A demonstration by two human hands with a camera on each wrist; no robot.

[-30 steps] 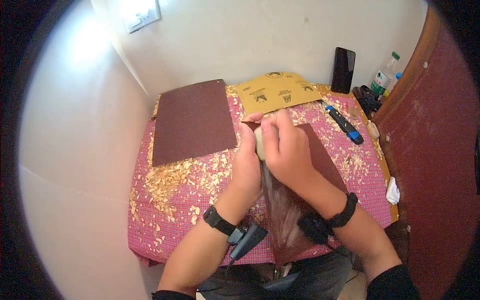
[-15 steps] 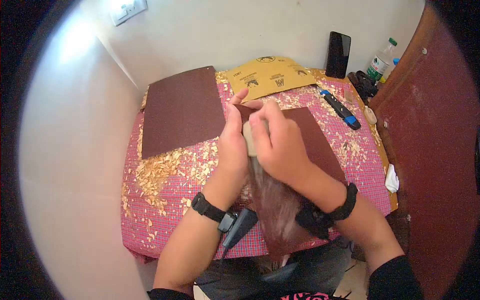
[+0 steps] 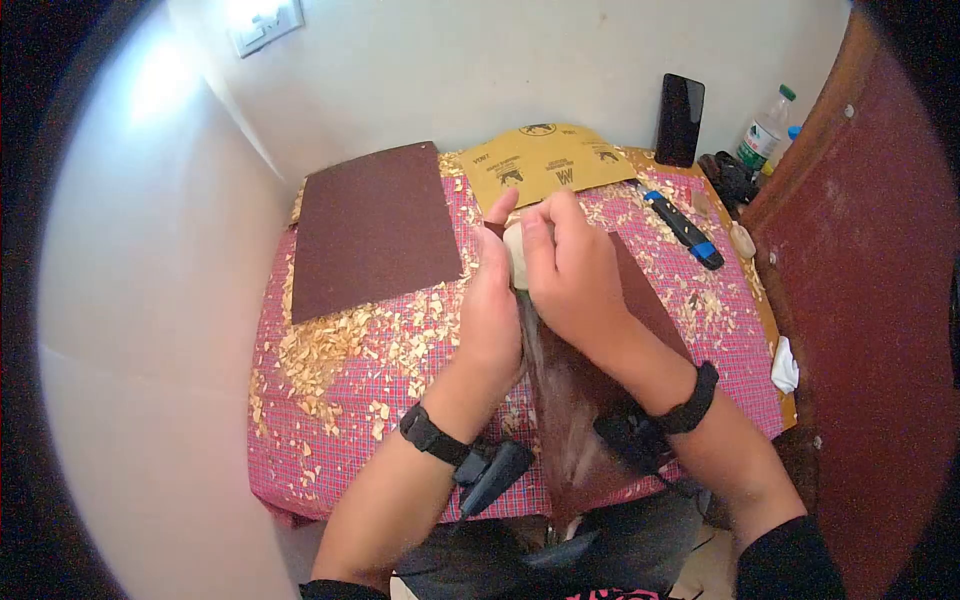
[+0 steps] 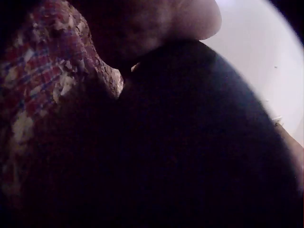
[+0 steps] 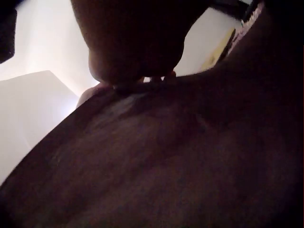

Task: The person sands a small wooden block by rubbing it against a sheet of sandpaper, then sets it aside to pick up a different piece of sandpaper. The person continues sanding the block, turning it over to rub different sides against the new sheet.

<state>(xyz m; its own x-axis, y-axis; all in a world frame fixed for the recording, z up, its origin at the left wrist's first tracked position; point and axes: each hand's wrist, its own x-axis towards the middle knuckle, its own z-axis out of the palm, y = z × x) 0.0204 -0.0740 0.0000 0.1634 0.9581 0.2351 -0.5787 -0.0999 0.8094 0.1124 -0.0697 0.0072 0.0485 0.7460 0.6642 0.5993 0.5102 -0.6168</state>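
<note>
My right hand [image 3: 578, 275] pinches a pale, rounded piece of wood [image 3: 517, 258] between thumb and bent fingers, against a dark red-brown sheet of sandpaper [image 3: 575, 440]. My left hand [image 3: 490, 310] grips the far part of that sheet, its thumb along the left side and other fingers mostly hidden behind. The sheet rises off the table toward the hands, with whitish dust streaks down its middle. In the left wrist view the sandpaper [image 4: 180, 133] looms dark below the hand; in the right wrist view its dusty face [image 5: 142, 152] fills the lower part.
Wood shavings [image 3: 325, 350] litter the checked cloth [image 3: 330, 460]. Another sandpaper sheet [image 3: 375, 235] lies left, and one with its yellow printed back [image 3: 540, 170] up lies behind. A utility knife [image 3: 685, 230], phone [image 3: 680, 120], bottle [image 3: 762, 135] and white crumpled item [image 3: 785, 367] line the right.
The wood in my right hand has slid nearer to me on the sandpaper, then away again. My left hand keeps its grip on the sheet. The head view has shifted slightly.
</note>
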